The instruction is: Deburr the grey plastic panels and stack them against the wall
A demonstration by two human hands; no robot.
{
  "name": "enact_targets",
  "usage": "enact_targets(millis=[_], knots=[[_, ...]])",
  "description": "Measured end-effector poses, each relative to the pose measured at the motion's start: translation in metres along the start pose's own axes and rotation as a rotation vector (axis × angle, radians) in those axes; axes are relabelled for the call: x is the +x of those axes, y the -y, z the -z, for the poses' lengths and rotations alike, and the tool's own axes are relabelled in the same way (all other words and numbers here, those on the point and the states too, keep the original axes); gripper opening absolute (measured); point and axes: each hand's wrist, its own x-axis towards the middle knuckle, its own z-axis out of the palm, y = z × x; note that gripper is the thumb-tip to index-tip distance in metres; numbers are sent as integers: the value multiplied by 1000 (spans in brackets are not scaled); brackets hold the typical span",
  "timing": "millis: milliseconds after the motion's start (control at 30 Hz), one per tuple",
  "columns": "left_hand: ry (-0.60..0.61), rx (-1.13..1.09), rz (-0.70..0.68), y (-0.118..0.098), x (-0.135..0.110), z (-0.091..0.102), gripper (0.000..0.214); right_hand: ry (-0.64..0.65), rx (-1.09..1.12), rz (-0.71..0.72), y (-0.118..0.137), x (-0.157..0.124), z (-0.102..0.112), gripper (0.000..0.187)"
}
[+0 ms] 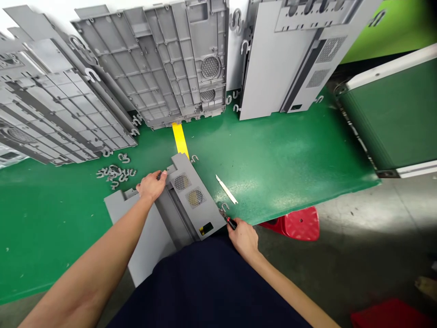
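A grey plastic panel (160,214) with two round vent grilles lies on the green table (280,155) in front of me. My left hand (151,186) rests on its far edge, fingers curled over the rim. My right hand (243,237) grips small cutting pliers (228,218) with red-and-black handles at the panel's right corner. Their jaws touch a small grey hook-shaped scrap (224,207). A slim white blade (226,189) lies on the table just beyond.
Several grey moulded panels (164,64) lean against the back wall, more stacked at left (51,114). Cut hook-shaped scraps (114,173) lie in a pile. A yellow strip (180,139), a red stool (297,223) and a green conveyor (392,114) are nearby.
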Motion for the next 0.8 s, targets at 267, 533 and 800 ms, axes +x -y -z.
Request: enact_targets(millis=[267,533,800], knots=[[-15,-10,-3,1,2,-4,69,-6,-85,184,-5,1,-5,27],[-32,-6,-8,-1,-1,-5,68,29,-141,202,-14,23,-17,23],[-44,24,-12,-5,-4,-4,68,56,-134,207,-21,40,-27,28]])
